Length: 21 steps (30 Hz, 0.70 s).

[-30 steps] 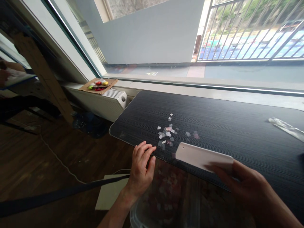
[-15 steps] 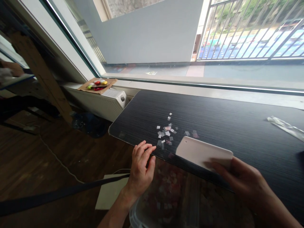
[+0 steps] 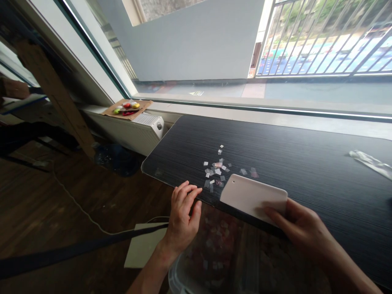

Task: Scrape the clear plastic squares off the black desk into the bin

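My right hand (image 3: 298, 220) grips the right end of a pale pinkish flat scraper (image 3: 254, 196), thumb on top. The scraper has a small hole near its far left corner and lies over the front edge of a black table (image 3: 290, 151). Small white and clear square scraps (image 3: 217, 171) are scattered on the table, just left of the scraper's end. At the table's front edge, my left hand (image 3: 185, 212) has its fingers bent and apart, fingertips by the edge, holding nothing. Below the edge stands a clear plastic bin (image 3: 176, 275) with similar scraps inside.
A crumpled clear plastic strip (image 3: 372, 163) lies at the table's right. Beyond the left end, a radiator (image 3: 134, 130) carries cardboard with colourful small items (image 3: 127, 107). A large water bottle (image 3: 114, 159) stands on the floor, and a dark strap (image 3: 85, 249) crosses the lower left.
My right hand has moved left with the scraper, bringing its end closer to the scraps. My left hand has stayed almost in place.
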Tool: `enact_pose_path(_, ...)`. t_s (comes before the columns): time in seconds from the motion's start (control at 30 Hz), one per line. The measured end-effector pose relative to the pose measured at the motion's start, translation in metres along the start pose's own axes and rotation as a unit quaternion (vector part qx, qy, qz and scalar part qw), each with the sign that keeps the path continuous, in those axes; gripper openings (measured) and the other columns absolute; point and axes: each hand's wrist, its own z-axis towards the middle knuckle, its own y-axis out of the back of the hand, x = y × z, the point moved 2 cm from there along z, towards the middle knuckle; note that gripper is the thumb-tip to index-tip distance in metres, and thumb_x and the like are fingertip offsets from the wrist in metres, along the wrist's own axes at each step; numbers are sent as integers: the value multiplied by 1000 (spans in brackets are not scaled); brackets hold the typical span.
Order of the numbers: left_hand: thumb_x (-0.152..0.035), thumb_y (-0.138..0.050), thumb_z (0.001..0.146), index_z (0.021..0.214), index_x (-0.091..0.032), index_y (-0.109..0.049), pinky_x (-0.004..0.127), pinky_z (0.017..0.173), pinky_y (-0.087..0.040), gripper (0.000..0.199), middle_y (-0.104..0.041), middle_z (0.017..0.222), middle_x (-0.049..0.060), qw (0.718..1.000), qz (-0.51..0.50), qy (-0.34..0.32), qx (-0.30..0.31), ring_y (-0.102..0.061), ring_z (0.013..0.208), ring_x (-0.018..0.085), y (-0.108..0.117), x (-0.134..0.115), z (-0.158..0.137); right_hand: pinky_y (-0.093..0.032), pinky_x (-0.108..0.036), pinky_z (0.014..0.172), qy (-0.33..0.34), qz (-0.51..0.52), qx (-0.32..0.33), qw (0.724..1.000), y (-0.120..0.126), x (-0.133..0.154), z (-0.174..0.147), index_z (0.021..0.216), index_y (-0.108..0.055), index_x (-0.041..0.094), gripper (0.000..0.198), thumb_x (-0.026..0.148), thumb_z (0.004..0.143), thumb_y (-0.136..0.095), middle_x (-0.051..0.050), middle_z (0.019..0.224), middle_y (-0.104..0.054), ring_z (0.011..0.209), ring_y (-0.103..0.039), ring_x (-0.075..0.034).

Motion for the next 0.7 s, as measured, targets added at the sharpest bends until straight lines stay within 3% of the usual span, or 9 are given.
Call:
enact_pose_path(0.5,-12,-49,95,121,-23,-59,48,109,-47,29,-64,119,9,1000,0,-4,-3,-54,127,25,0,-1,0,-54,-28,59,-30,31,23,999,0,8,-14,85,-79,21,28,46,72,-76,-3,75,-80,67,-69,-22)
enact_pose_path(0.7,-12,-49,96,121,-23,-58,48,110,-46,29,-63,120,9,1000,-1,-7,1,-54,128,25,-1,-2,0,-57,-30,65,6,-20,-13,1000,3,8,-8,88,-79,21,30,47,73,-76,-4,79,-81,71,-71,-24)
